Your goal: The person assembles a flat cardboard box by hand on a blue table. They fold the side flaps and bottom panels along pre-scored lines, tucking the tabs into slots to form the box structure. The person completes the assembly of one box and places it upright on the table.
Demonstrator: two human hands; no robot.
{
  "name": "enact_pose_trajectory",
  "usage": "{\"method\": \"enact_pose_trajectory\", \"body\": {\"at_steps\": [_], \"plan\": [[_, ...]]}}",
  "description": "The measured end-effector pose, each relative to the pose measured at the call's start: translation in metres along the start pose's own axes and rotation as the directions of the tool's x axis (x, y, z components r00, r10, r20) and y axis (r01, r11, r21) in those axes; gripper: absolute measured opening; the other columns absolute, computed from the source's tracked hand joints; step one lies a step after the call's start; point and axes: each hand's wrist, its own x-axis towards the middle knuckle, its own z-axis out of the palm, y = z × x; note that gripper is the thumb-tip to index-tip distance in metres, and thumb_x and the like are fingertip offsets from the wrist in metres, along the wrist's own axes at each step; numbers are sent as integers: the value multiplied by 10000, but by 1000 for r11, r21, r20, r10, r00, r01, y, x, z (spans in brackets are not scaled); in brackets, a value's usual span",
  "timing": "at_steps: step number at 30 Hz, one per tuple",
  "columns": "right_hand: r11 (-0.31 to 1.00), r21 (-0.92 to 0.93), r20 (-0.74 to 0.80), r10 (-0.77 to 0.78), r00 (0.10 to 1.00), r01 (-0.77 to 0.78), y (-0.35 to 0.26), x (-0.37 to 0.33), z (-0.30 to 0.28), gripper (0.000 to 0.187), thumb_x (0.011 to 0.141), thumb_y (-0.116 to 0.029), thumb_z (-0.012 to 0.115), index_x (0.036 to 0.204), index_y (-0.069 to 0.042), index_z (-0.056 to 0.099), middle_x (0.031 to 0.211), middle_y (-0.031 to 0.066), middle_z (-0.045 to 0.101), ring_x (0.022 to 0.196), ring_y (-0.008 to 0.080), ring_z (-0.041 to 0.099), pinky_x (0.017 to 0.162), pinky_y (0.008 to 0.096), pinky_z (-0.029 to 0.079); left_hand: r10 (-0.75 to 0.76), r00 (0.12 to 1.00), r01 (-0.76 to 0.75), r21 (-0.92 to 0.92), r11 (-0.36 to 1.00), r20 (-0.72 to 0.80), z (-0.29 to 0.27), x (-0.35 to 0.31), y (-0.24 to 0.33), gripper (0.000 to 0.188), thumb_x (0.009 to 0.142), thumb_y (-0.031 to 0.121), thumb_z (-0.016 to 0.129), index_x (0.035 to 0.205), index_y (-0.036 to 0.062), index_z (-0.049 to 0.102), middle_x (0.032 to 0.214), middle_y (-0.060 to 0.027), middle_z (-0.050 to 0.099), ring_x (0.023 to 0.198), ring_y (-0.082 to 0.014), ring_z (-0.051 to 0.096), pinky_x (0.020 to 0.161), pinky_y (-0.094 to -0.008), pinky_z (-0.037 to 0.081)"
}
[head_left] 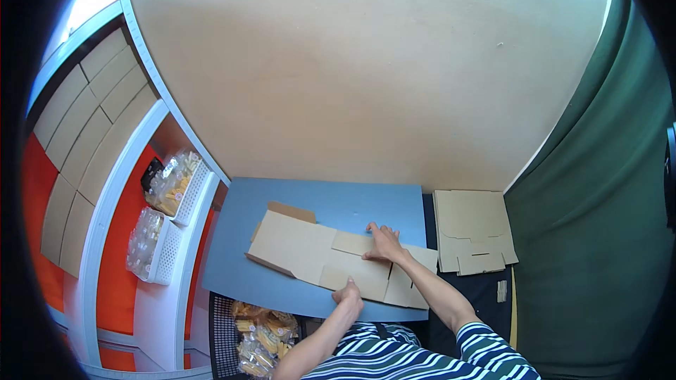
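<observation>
A partly folded brown cardboard box (pixel 292 245) lies slantwise on the blue-grey tabletop, its left end flaps standing up and its right part flat. At the near edge, my left hand (pixel 348 297) is closed on the cardboard, with the thumb on top and the other fingers hidden beneath. My right hand (pixel 386 245) reaches over the right part of the same box. Its fingers bend over the far edge, while the thumb rests on the panel near a fold.
Flat cardboard blanks (pixel 475 229) are stacked right of the blue-grey table (pixel 324 193). A black basket (pixel 224 338) of bagged goods stands at the near left. Left shelves hold white baskets (pixel 166 253) of clear bags and stacked brown boxes (pixel 91 119). A green curtain (pixel 591 204) hangs at right.
</observation>
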Motion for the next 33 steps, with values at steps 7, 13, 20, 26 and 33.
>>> {"method": "enact_pose_trajectory", "body": {"at_steps": [7,13,20,26,33], "plan": [[903,-269,-219,-396,892,335,-94,-5,-47,573,774,-278,915,1249,-98,647,1232,251,560,1188,431,621,955,530,466,166,960,-40,-481,876,224,-2,-27,33,867,962,341,876,1532,-95,390,1488,-250,603,1331,-324,635,1116,-420,549],[828,-180,-684,-493,538,531,-160,-55,-140,578,801,-277,892,1308,-76,701,1237,228,562,1105,386,598,920,507,509,774,630,-640,-529,558,54,-21,-47,124,713,971,303,873,1485,-51,528,1464,-170,622,1297,-272,619,1112,-409,505],[894,439,-699,278,659,88,-44,-31,-95,336,1027,-270,723,1045,63,766,927,241,796,842,392,796,762,479,612,536,464,-691,-91,717,705,-32,8,224,578,1046,437,771,1246,-102,717,1136,-119,776,1008,-161,698,893,-340,572],[891,413,-550,410,727,-190,20,-51,0,368,1084,-279,650,1020,60,779,909,253,798,850,367,805,771,477,603,631,445,-876,162,455,636,1,116,202,709,1054,599,684,1256,-78,745,1047,-159,766,959,-190,702,811,-388,588],[661,718,-359,621,697,-218,30,-123,10,402,1040,-264,745,1247,80,748,1064,199,827,1001,281,807,900,367,621,277,608,-559,153,815,744,-75,97,180,766,1116,578,567,1474,-99,557,1271,-261,739,1110,-328,773,904,-451,657]]}}
